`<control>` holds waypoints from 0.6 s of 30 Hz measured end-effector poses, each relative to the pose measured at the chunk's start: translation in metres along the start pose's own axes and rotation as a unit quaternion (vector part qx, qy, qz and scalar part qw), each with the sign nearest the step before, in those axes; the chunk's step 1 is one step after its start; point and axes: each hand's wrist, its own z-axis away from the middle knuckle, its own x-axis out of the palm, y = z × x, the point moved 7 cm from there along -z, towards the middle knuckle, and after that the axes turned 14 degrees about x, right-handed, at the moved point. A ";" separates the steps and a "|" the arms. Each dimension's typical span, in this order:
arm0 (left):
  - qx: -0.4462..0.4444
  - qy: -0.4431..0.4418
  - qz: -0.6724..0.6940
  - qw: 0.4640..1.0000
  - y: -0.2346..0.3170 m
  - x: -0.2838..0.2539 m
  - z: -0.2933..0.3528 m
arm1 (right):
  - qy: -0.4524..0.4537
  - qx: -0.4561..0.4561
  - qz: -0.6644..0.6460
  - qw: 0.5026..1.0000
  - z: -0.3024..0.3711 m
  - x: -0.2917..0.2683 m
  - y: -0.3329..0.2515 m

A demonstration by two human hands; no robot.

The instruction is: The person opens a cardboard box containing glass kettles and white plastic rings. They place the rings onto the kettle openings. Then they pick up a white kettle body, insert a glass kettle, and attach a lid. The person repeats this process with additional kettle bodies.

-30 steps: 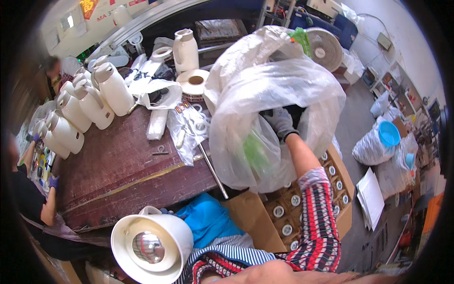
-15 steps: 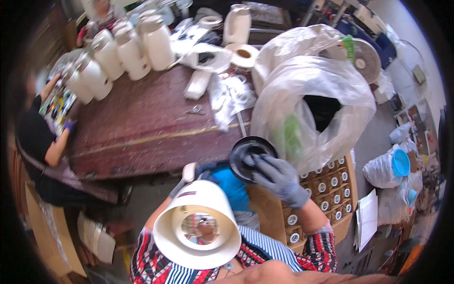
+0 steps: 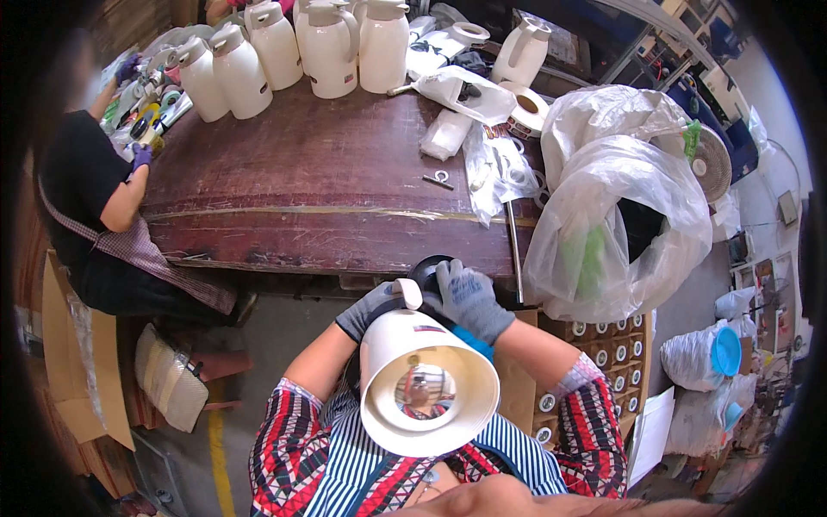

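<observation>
A white vacuum jug (image 3: 383, 349) lies tipped in front of my chest, its wide round end toward me, with a shiny mirrored circle inside. My left hand (image 3: 375, 308), in a grey glove, is closed around the jug near its handle. At the jug's far end, my gloved right hand (image 3: 472, 302) grips a black round dished part (image 3: 426, 270). This part is mostly covered by the hand and jug, and I cannot tell whether it is seated on the jug.
A dark red table (image 3: 284, 164) spans ahead, with several white jugs (image 3: 332, 56) at its back. To the right stand a large clear plastic bag (image 3: 594, 224) and a divided carton (image 3: 616, 353) of capped pieces. A co-worker (image 3: 95, 172) works at the left.
My right hand has brought the black part from beside the jug to its far end. The jug has shifted right in view, and my head view has turned, moving the table scene.
</observation>
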 end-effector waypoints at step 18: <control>0.099 -0.058 -0.239 0.964 0.047 0.013 0.020 | 0.070 0.096 -0.005 0.993 0.004 -0.033 0.019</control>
